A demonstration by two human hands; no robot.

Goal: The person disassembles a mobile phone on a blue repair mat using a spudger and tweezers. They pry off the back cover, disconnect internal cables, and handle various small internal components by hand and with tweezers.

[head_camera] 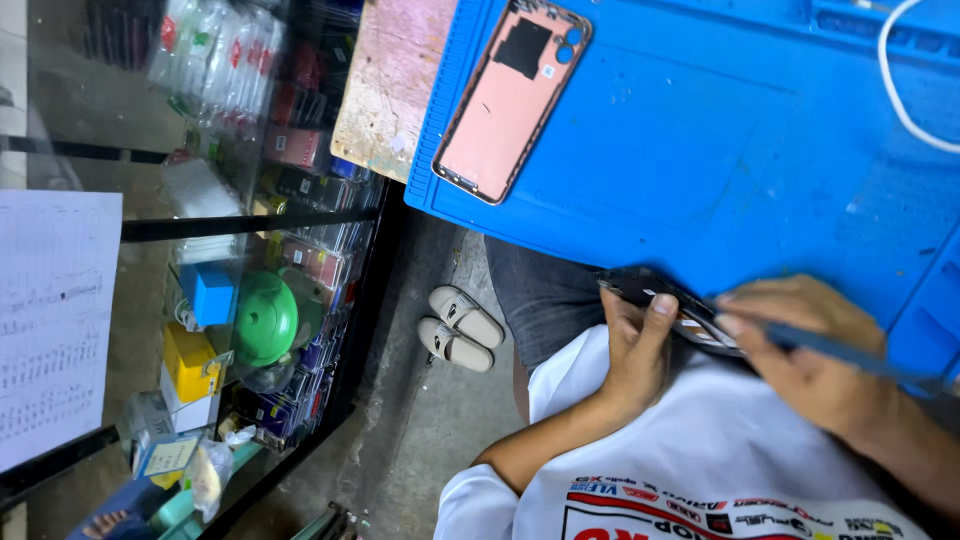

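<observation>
My left hand (638, 350) grips the near end of a dark opened phone (650, 288) that lies at the edge of the blue work mat (700, 170), thumb on top. My right hand (812, 365) holds a thin blue tool (850, 352) like a pen, its tip at the phone's inner side by my fingertips. Much of the phone is hidden under both hands. A pink phone back cover (510, 95) lies inside up on the mat's far left corner, apart from both hands.
A white cable (893, 85) curls over the mat's top right. A worn wooden board (385, 80) adjoins the mat. At left stands a glass display case (250, 250) full of small goods, with a printed paper sheet (55, 320). A pair of sandals (462, 328) lies on the concrete floor.
</observation>
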